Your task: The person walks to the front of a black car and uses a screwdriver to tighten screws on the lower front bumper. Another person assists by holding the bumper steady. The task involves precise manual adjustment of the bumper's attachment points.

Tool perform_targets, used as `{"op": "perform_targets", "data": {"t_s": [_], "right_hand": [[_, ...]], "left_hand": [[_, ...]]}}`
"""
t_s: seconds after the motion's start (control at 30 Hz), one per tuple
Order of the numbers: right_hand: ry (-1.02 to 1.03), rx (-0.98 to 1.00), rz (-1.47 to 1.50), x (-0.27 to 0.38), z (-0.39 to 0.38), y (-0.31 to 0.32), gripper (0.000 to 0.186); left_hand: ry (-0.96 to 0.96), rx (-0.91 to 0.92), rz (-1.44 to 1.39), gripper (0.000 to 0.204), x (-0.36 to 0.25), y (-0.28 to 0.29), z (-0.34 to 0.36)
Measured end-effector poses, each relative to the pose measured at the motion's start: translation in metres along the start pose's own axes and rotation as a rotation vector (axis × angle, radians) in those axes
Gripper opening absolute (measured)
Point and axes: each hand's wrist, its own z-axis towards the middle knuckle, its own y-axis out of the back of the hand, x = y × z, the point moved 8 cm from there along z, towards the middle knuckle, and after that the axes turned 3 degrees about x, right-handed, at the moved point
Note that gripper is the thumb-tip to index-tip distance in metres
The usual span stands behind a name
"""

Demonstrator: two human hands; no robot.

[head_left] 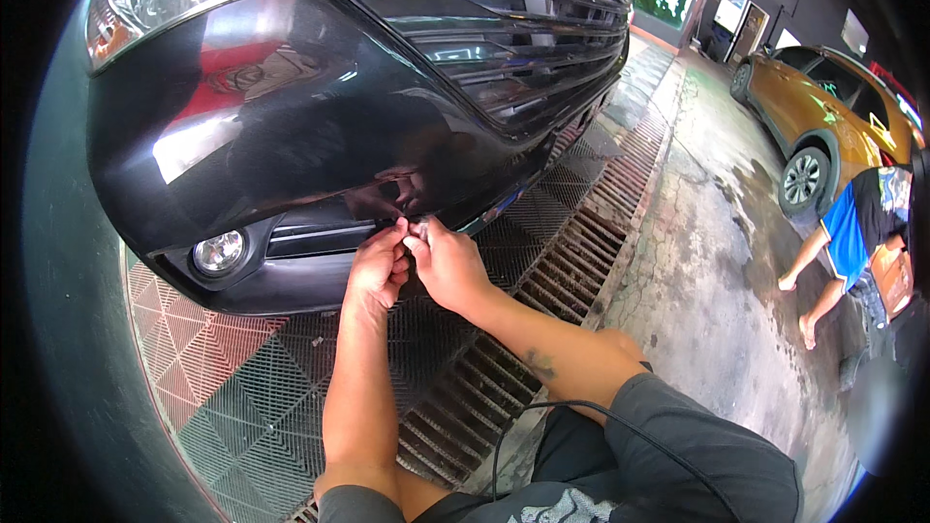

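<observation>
Fingers (389, 240) together at black bumper (291, 136)

We see a person in a dark grey shirt (717, 446) with short, loose sleeves, the right sleeve (668, 412) big and wide and the left sleeve (358, 506) just peeking in at the bottom, and on the front there is a whitish picture (572, 507) that is cut off, so we can't tell what it shows. Below the shirt we see dark, almost black bottoms (572, 446), and a thin black cord (572, 402) loops over the clothes. The left hand (378, 266) and right hand (450, 266) are bare, and the right arm has a small dark mark (540, 365).
</observation>
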Motion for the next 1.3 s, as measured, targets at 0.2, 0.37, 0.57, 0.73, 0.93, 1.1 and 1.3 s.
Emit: {"op": "perform_targets", "data": {"t_s": [0.2,0.37,0.57,0.73,0.93,1.1,1.3], "right_hand": [[-0.296,0.070,0.699,-0.040,0.000,-0.031,0.019],[-0.477,0.125,1.066,-0.048,0.001,-0.047,0.021],[-0.626,0.305,1.670,-0.059,-0.003,-0.071,0.032],[-0.740,0.337,1.113,-0.072,-0.031,-0.056,0.060],[0.568,-0.233,-0.221,0.012,-0.042,0.018,0.040],[0.318,-0.020,-0.458,0.020,-0.031,0.003,0.038],[0.237,0.003,-0.533,0.006,-0.013,-0.015,0.022]], "left_hand": [[0.001,-0.032,0.086,0.021,-0.003,-0.003,-0.009],[0.042,0.021,0.161,0.013,-0.006,0.011,-0.012],[0.030,0.047,0.158,0.023,0.001,0.008,0.002],[-0.013,-0.039,0.095,0.021,0.006,0.019,0.010],[-0.053,-0.002,0.205,0.016,0.008,0.022,0.009],[-0.046,0.103,0.142,0.022,0.005,0.016,0.019],[-0.030,-0.039,0.185,0.022,0.003,0.009,0.007]]}}
